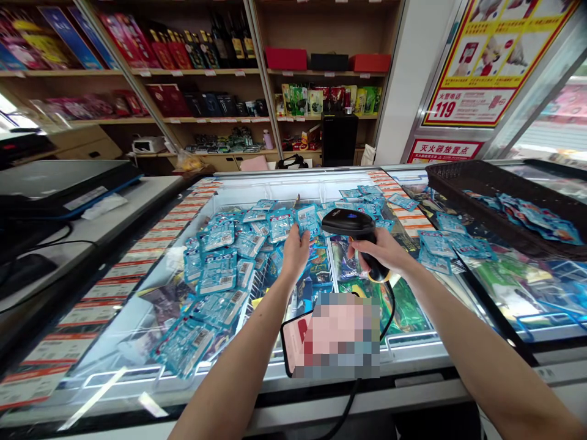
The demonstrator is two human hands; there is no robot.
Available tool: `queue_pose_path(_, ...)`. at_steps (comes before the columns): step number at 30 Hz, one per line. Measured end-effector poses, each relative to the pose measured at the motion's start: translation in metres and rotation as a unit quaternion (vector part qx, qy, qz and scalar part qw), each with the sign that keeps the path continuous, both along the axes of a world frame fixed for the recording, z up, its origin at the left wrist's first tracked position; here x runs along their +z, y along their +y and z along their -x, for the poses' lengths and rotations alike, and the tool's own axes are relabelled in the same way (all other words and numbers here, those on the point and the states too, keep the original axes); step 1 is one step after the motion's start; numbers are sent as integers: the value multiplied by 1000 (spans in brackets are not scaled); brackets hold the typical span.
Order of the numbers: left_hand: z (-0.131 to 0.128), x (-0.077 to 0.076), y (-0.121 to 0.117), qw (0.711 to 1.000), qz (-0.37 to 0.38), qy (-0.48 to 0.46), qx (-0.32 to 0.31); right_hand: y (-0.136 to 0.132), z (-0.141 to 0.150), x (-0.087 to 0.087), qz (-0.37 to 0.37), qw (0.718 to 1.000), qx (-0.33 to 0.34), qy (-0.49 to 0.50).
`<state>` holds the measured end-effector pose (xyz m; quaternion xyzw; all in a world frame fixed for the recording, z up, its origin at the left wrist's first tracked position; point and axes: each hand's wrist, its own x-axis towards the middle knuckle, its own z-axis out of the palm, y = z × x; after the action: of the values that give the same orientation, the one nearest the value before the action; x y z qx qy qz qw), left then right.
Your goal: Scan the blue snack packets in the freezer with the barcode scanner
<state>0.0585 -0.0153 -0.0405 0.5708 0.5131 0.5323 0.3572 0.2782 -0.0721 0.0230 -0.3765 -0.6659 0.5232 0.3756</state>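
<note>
My right hand (pixel 383 252) is closed round the grip of a black barcode scanner (pixel 349 223) whose head points left over the freezer. Its black cable (pixel 389 305) runs down past the freezer's front edge. My left hand (pixel 295 250) holds up a blue packet (pixel 306 219) by its lower edge, just left of the scanner's head. Below both hands, several more blue packets (pixel 220 269) lie heaped on the glass lid of the chest freezer (pixel 137 311). A phone (pixel 293 342) rests on the lid near me.
A dark basket (pixel 486 183) holding more blue packets stands on the freezer at the right, with loose packets (pixel 435 244) beside it. A counter with a black device (pixel 59 183) lies to the left. Shelves of bottles and boxes (pixel 206 55) line the back wall.
</note>
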Motion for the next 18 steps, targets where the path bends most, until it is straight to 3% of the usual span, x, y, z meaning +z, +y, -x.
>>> queue_pose_path(6, 0, 2, -3, 1000, 14, 9, 9, -1, 1, 2, 7, 1000, -8, -2)
queue_pose_path(12, 4, 8, -6, 1000, 8, -8, 5, 5, -8, -1, 31, 993, -86, 79)
queue_pose_path(15, 17, 16, -1, 998, -35, 22, 53, 11, -13, -4, 52, 985, -127, 105)
queue_pose_path(18, 42, 26, 5, 976, -100, 103, 161, 15, -16, -7, 58, 981, -145, 114)
